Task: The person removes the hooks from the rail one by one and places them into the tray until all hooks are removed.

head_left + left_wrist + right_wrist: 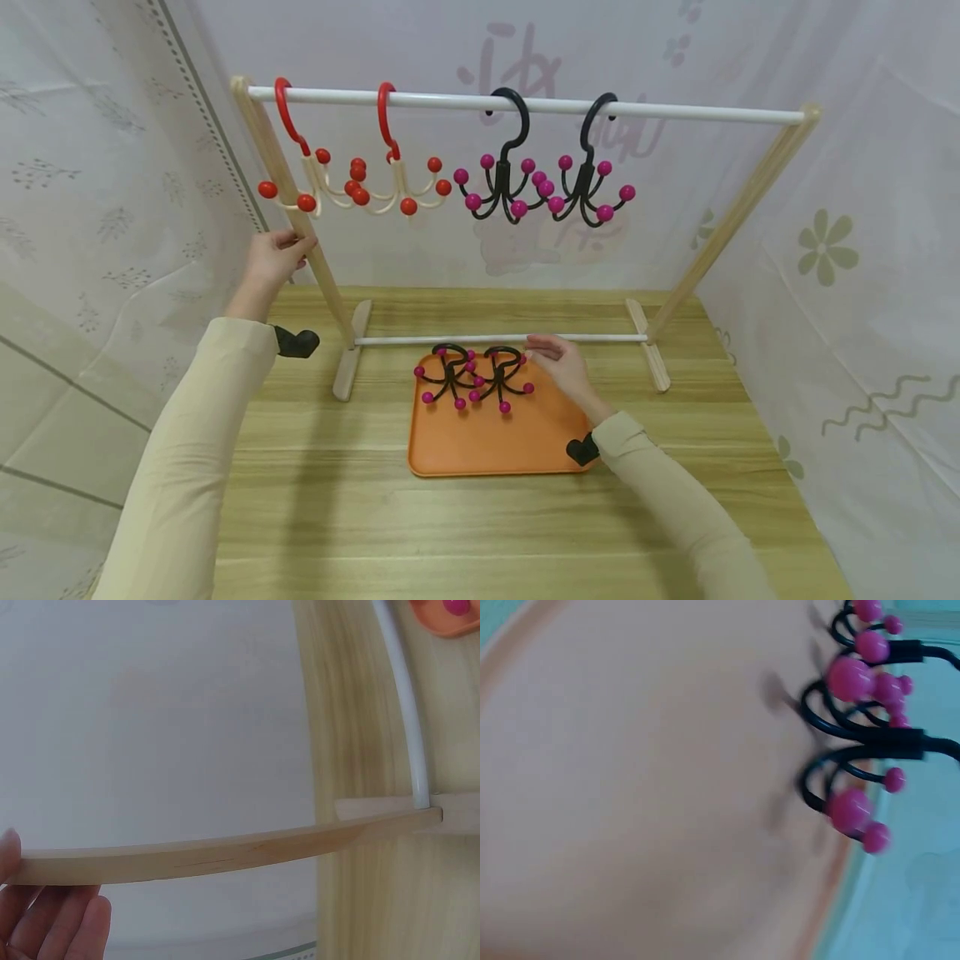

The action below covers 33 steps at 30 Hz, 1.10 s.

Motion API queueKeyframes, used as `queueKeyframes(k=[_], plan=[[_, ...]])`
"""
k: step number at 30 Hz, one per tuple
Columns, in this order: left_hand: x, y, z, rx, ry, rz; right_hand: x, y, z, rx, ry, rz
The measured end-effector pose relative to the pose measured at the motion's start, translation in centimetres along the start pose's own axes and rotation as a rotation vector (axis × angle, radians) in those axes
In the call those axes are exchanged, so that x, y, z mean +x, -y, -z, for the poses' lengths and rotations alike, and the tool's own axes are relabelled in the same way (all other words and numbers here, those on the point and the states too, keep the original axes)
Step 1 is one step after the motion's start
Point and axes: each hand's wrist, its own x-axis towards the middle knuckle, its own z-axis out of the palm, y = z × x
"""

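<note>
My left hand (274, 260) holds the left wooden post (324, 275) of a hanging rack, thumb on one side and fingers on the other. In the left wrist view its fingers (90, 930) lie against the post's lower edge. My right hand (561, 368), fingers loosely extended, is right beside the nearer-right of two black multi-arm hook hangers (499, 377) with pink ball tips. The second black hook hanger (450, 377) lies to its left. Both rest on an orange tray (487, 454). The right wrist view shows these hangers but not the hand.
Two red-hooked hangers (397, 171) with red balls and two black ones (504, 179) with pink balls hang from the white top rail (697, 111). A white lower bar (405, 340) runs behind the tray. The right post (735, 221) stands on a wooden foot.
</note>
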Motion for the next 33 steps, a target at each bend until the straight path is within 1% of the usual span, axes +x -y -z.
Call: queueKeyframes(k=[4,14,15,18,20,22,26,29,33], plan=[[-0.1,-0.1,0.0,0.003,0.004,0.006,0.5,2.4,1.4,-0.044,-0.011,0.005],[0.1,-0.1,0.0,0.006,0.007,0.013,1.5,9.1,4.6,-0.249,-0.034,0.047],[0.1,-0.1,0.0,0.010,0.006,0.013,1.6,9.8,4.8,-0.256,-0.034,0.045],[0.0,-0.1,0.1,0.016,0.008,0.015,2.4,11.0,5.8,-0.271,-0.049,0.039],[0.0,-0.1,0.1,0.012,0.009,0.013,2.7,12.2,6.3,-0.281,-0.069,0.053],[-0.2,-0.2,0.1,0.004,0.011,0.011,3.2,13.4,6.6,-0.292,-0.093,0.093],[-0.4,-0.3,0.1,-0.003,0.016,0.013,3.5,16.8,6.8,-0.329,-0.158,0.171],[-0.5,-0.4,0.2,-0.001,0.017,0.017,4.0,18.4,7.1,-0.314,-0.203,0.174],[-0.5,-0.4,0.1,0.002,0.014,0.015,5.0,19.8,7.6,-0.268,-0.267,0.173]])
